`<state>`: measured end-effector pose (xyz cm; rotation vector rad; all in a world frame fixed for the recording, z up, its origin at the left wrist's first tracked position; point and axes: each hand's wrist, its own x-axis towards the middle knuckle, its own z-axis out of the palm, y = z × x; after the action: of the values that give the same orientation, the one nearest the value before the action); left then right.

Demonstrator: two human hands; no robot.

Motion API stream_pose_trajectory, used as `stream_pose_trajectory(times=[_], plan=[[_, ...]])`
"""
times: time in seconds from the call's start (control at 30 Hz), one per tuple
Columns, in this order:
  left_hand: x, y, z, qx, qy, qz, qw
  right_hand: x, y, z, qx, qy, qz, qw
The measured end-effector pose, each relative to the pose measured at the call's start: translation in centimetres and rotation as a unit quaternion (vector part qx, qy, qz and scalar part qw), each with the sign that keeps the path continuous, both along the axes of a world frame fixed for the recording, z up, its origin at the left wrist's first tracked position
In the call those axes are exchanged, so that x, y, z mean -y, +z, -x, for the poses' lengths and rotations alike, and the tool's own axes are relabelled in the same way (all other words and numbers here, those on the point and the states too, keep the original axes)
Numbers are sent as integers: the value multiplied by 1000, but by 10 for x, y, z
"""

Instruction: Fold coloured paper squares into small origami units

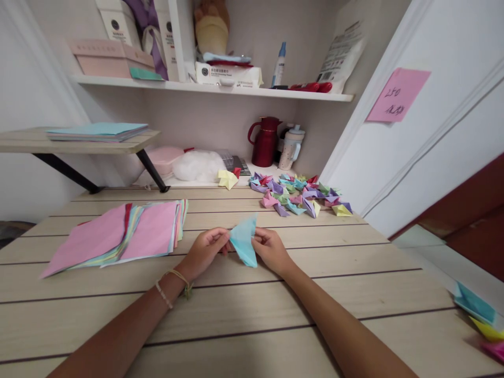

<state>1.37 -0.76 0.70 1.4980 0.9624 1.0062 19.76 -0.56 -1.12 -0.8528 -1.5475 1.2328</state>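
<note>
Pinching folded blue paper from both sides – left hand had thumb and fingers closed on its left edge, right hand gripped its right edge. Paper was between 2 hands, over middle of table. 2 piles of coloured sheets lay left of hands; folded paper pieces lay spread beyond right hand. Red jug stood behind pieces – pale cup near it.

The folded paper mid-frame is light blue. The tabletop is pale beige, striped with dark lines. The paper stacks at left are pink on top; small folded pieces right of centre mix purple, pink, green and yellow.
</note>
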Motion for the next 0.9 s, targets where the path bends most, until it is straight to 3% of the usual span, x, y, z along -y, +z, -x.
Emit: stream_pose_trajectory(times=[0.17, 0.43, 0.63, 0.9], plan=[[3, 5, -1, 13, 8, 21, 1000, 4, 4, 0, 18, -21, -55, 998], [0, -1, 1, 71, 53, 51, 995, 7, 2, 2, 22, 8, -6, 1000], [1, 2, 1, 54, 41, 17, 998, 1, 0, 2, 22, -110, -23, 993], [1, 0, -1, 71, 19, 40, 997, 0, 1, 2, -30, -123, 1, 992]])
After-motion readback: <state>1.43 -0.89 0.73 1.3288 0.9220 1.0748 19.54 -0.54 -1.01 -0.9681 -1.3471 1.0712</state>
